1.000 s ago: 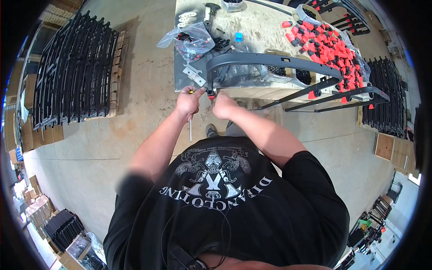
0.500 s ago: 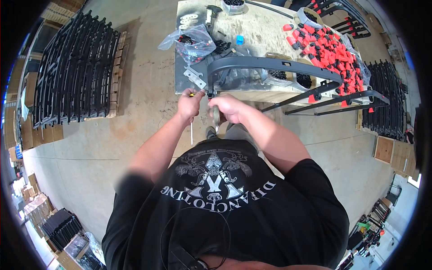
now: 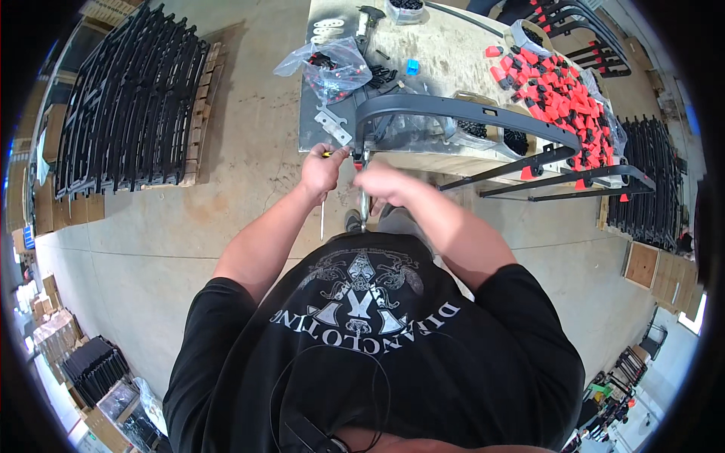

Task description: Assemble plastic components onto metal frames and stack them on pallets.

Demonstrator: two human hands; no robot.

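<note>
My left hand (image 3: pixel 320 172) is closed round a screwdriver (image 3: pixel 324 219); a bit of yellow handle shows at the fingers and the thin shaft points toward my body. Its fingertips are beside the lower end of a black curved metal frame (image 3: pixel 461 108), which reaches over the table's front edge. My right hand (image 3: pixel 384 183), slightly blurred, closes over a long silver plier-like tool (image 3: pixel 365 208) below that same frame end. A small red piece (image 3: pixel 358 165) shows there between my hands. Fingers hide where the tool meets the frame.
On the worktable (image 3: pixel 445 57) lie a plastic bag (image 3: pixel 336 72), a metal bracket (image 3: pixel 331 127), a hammer (image 3: pixel 368 19), a small blue block (image 3: pixel 412 67) and a heap of red and black caps (image 3: pixel 563 98). Stacked black frames (image 3: pixel 128 106) stand on a pallet at left.
My right hand has shifted slightly, and the silver tool has turned from tilted to nearly straight in line with my body. The left hand stays on the screwdriver. The whole view has shifted a little.
</note>
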